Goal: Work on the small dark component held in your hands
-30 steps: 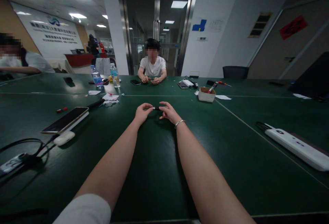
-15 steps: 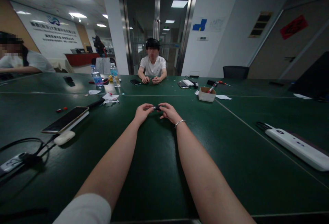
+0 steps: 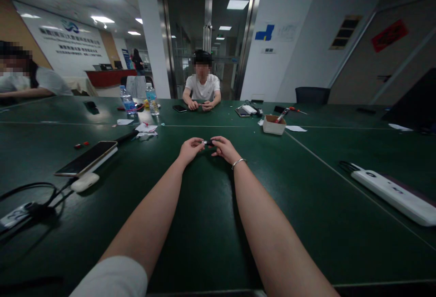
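Note:
Both of my hands meet above the middle of the green table (image 3: pixel 207 206). Between them is a small black object with a silvery end (image 3: pixel 208 143), too small for me to name its kind. My left hand (image 3: pixel 190 150) pinches the silvery end between thumb and fingers. On the black end, the thumb and forefinger of my right hand (image 3: pixel 225 149) are closed, with the other fingers curled below. A silver bangle (image 3: pixel 238 164) circles my right wrist. My fingertips hide part of the object.
A phone (image 3: pixel 86 158), a white case (image 3: pixel 85 182) and cables lie left. A small box (image 3: pixel 274 125) holding a tool stands ahead right. The white power bank (image 3: pixel 391 197) is far right. Two water bottles (image 3: pixel 152 100) stand beyond; a person (image 3: pixel 203 86) sits opposite.
My hands stay in nearly the same place, still holding the small object; slightly more of its silvery end shows. In the background, a standing person has moved right.

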Motion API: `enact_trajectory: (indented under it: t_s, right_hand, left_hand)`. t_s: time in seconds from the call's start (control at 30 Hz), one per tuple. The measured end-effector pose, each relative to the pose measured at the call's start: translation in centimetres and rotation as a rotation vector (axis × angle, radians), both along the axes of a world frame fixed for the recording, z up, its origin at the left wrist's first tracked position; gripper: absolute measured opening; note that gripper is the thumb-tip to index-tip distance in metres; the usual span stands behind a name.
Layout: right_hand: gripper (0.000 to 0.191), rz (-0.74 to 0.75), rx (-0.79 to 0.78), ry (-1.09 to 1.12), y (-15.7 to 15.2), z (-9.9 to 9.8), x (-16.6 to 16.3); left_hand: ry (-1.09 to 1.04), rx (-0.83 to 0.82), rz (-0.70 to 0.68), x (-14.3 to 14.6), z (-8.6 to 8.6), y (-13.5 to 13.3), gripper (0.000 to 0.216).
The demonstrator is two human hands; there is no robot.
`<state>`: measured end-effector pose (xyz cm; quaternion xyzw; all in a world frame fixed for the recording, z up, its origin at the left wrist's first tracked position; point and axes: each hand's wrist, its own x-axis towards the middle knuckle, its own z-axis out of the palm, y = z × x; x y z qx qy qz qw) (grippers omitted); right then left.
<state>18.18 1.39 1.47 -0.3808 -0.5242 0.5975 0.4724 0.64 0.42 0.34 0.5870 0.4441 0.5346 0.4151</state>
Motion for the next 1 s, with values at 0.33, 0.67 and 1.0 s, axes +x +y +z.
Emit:
enact_trajectory:
  t_s: [0.33, 0.67, 1.0]
  right_hand:
    - [0.014, 0.014, -0.003, 0.001, -0.13, 0.16, 0.03]
    - [0.015, 0.004, -0.001, -0.003, -0.05, 0.02, -0.08]
    - [0.017, -0.067, 0.015, 0.078, -0.24, 0.15, 0.03]
  left_hand:
    - [0.019, 0.053, 0.034, -0.06, 0.06, -0.04, 0.031]
    - [0.056, -0.053, 0.03, 0.05, 0.22, -0.3, 0.031]
    - [0.05, -0.081, 0.222, -0.19, 0.2, 0.34, 0.042]
